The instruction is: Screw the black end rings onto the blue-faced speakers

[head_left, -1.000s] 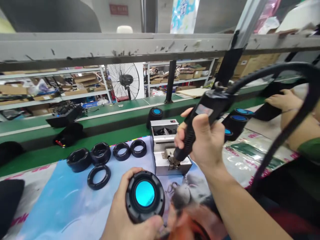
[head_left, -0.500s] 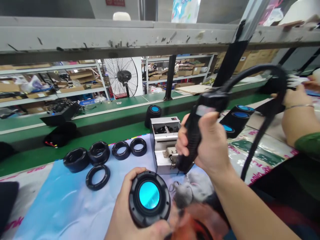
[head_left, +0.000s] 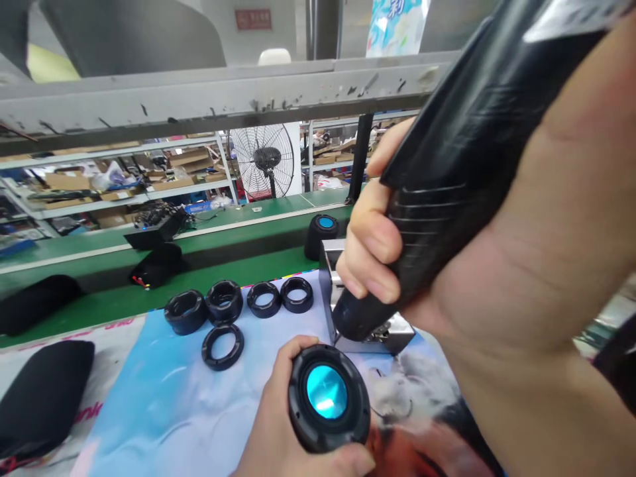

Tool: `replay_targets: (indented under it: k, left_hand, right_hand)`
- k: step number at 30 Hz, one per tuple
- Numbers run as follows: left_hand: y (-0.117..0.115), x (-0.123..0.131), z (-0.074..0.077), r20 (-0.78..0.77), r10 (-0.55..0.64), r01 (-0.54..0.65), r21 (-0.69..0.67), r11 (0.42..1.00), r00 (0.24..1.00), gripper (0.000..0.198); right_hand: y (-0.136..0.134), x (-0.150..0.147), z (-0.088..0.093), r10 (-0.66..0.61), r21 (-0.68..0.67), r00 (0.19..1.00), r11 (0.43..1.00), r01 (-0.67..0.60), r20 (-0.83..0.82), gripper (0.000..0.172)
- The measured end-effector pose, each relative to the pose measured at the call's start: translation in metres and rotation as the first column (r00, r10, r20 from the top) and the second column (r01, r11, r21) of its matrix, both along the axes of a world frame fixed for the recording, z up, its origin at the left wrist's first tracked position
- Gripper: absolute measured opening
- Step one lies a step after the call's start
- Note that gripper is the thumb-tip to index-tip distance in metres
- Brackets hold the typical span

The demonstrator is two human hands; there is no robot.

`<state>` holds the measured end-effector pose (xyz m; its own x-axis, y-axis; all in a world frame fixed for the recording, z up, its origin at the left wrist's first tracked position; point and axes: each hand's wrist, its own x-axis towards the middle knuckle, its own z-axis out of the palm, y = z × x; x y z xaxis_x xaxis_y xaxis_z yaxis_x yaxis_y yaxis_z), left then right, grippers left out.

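Observation:
My left hand [head_left: 278,404] is wrapped around a round black speaker [head_left: 355,414], its shiny blue centre facing up toward me. My right hand [head_left: 497,265] grips a black electric screwdriver [head_left: 457,152], held large and close to the camera and slanting down to the left. The screwdriver's lower end is in front of a silver metal screw feeder [head_left: 326,265], most of which the hand and tool hide. I cannot see the bit. Left of the feeder, several black rings [head_left: 223,361] lie on the printed sheet.
A light blue printed sheet [head_left: 163,411] covers the bench. Behind the feeder stands another black speaker [head_left: 322,246] with a blue top. Black fabric-covered pieces [head_left: 47,391] lie at the left. A grey beam [head_left: 199,99] crosses above; a fan [head_left: 263,159] is behind.
My right hand and the screwdriver have come much closer to the camera, now covering much of the feeder. The view has shifted left, and the co-worker's arm has left it. My left hand keeps the speaker.

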<state>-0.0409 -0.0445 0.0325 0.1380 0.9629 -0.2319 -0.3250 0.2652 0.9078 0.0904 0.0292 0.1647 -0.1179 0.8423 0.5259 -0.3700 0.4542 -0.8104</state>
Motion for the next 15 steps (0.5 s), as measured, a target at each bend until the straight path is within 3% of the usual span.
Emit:
replay_targets:
  k: [3, 6, 15]
  left_hand:
    - [0.0, -0.004, -0.005, -0.034, -0.006, 0.008, 0.038, 0.999, 0.999, 0.086]
    - [0.001, -0.008, -0.009, -0.103, -0.024, 0.03, 0.052, 0.998, 0.994, 0.091]
    - [0.003, -0.012, -0.012, -0.142, -0.037, 0.047, 0.064, 0.997, 0.989, 0.097]
  right_hand:
    - [0.005, -0.003, -0.005, 0.042, -0.054, 0.995, 0.997, -0.047, -0.088, 0.063]
    - [0.009, -0.006, -0.012, 0.076, -0.018, 0.991, 0.997, -0.078, -0.108, 0.063]
    - [0.012, -0.017, -0.025, 0.267, -0.03, 0.963, 0.963, -0.266, 0.03, 0.041]
